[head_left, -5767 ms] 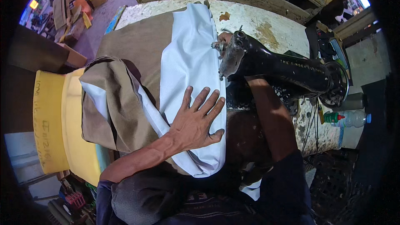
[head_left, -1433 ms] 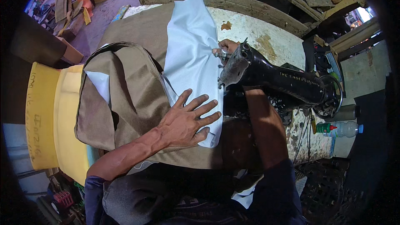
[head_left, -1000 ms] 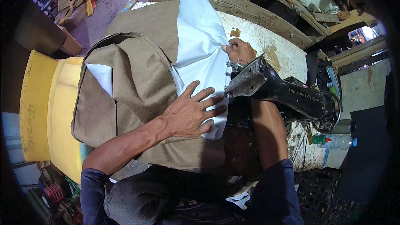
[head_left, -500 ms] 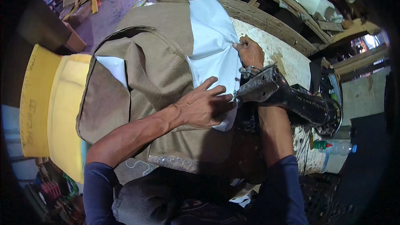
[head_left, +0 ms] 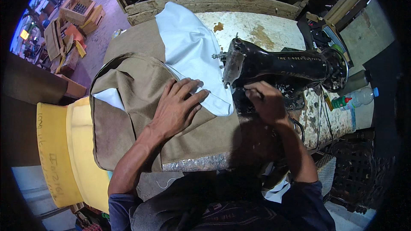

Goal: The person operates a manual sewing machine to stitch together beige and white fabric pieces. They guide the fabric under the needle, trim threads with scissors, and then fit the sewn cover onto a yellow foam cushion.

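My left hand [head_left: 175, 107] rests open, fingers slightly apart, over the fold between the brown fabric [head_left: 124, 137] and the white fabric [head_left: 188, 42]. The white piece runs along the left side of the black sewing machine [head_left: 282, 62], beside its needle end. My right hand [head_left: 267, 105] is curled at the machine bed, just below and right of that end; whether its fingertips hold anything is hidden. The brown fabric lies bunched to the left, with a white patch showing through a gap.
A worn white table [head_left: 263, 30] carries the work. Yellow foam [head_left: 79, 145] stands left. Wooden boards [head_left: 214, 8] lie behind. A plastic bottle [head_left: 364, 96] and a small green bottle [head_left: 340, 102] sit right. Crates [head_left: 75, 10] stand on the floor at upper left.
My right hand has come from behind the needle end to the near side of the machine. My left hand has moved left, off the white strip's edge. The view has shifted.
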A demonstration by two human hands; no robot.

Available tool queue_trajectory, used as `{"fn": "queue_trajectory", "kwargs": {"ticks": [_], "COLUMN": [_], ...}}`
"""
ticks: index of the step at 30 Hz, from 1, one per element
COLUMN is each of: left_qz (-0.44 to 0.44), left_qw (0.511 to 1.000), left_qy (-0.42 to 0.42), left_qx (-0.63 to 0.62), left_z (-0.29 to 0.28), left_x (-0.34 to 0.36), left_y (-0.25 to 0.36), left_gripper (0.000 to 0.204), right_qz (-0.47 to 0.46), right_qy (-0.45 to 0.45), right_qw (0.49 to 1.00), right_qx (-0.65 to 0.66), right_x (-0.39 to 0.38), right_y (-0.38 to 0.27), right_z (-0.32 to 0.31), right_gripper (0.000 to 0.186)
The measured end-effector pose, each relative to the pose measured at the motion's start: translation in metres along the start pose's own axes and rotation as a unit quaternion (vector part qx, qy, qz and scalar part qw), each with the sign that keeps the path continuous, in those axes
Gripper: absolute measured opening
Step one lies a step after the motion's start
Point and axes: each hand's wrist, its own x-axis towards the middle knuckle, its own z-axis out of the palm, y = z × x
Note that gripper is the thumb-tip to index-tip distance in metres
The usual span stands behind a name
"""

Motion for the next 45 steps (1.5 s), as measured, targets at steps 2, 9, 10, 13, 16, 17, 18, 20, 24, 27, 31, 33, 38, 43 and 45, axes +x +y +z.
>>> {"fn": "queue_trajectory", "kwargs": {"ticks": [2,9,10,13,16,17,18,20,24,27,31,33,38,43,45], "left_qz": [0.007,0.064,0.092,0.137,0.158,0.157,0.159,0.146,0.109,0.041,-0.031,-0.035,-0.013,-0.028,-0.054], "left_qw": [1.000,0.996,0.994,0.988,0.984,0.984,0.984,0.987,0.990,0.993,0.977,0.973,0.974,0.988,0.993], "left_qy": [-0.006,0.001,-0.014,-0.049,-0.052,-0.055,-0.057,-0.055,-0.082,-0.091,-0.141,-0.150,-0.077,-0.097,-0.092], "left_qx": [0.021,0.061,0.053,0.052,0.061,0.064,0.061,0.045,0.022,0.070,0.158,0.171,0.212,0.120,0.058], "left_z": [-0.006,-0.053,-0.056,-0.057,-0.053,-0.051,-0.048,-0.042,-0.028,-0.023,-0.022,-0.024,-0.019,0.000,0.010], "left_x": [0.014,0.037,0.037,0.035,0.035,0.034,0.033,0.031,0.024,0.017,0.008,0.006,0.010,0.009,0.005], "left_y": [-0.002,0.059,0.072,0.103,0.116,0.119,0.120,0.122,0.123,0.118,0.107,0.104,0.106,0.108,0.106], "left_gripper": [0.029,0.022,0.022,0.030,0.030,0.029,0.029,0.030,0.035,0.044,0.044,0.042,0.041,0.060,0.062], "right_qz": [0.038,-0.093,-0.123,-0.178,-0.232,-0.251,-0.260,-0.286,-0.307,-0.294,-0.267,-0.251,-0.252,-0.234,-0.221], "right_qy": [-0.021,-0.012,-0.027,-0.052,-0.002,0.018,0.014,-0.017,-0.045,-0.047,-0.051,-0.050,0.006,0.002,-0.018], "right_qw": [0.998,0.995,0.992,0.976,0.968,0.964,0.961,0.956,0.950,0.954,0.962,0.967,0.967,0.972,0.975], "right_qx": [0.039,0.045,0.029,0.114,0.090,0.085,0.090,0.060,0.045,0.031,0.014,0.016,0.018,0.026,0.029], "right_x": [-0.016,-0.021,-0.019,-0.011,-0.007,-0.008,-0.010,-0.016,-0.032,-0.044,-0.058,-0.062,-0.065,-0.069,-0.070], "right_y": [-0.012,-0.030,-0.031,-0.033,-0.031,-0.030,-0.029,-0.026,-0.021,-0.019,-0.021,-0.024,-0.027,-0.030,-0.030], "right_z": [-0.009,-0.012,-0.007,0.007,0.013,0.012,0.011,0.007,0.000,-0.002,0.002,0.007,0.014,0.015,0.014], "right_gripper": [0.022,0.042,0.046,0.048,0.043,0.041,0.043,0.044,0.039,0.031,0.031,0.030,0.026,0.028,0.031]}}
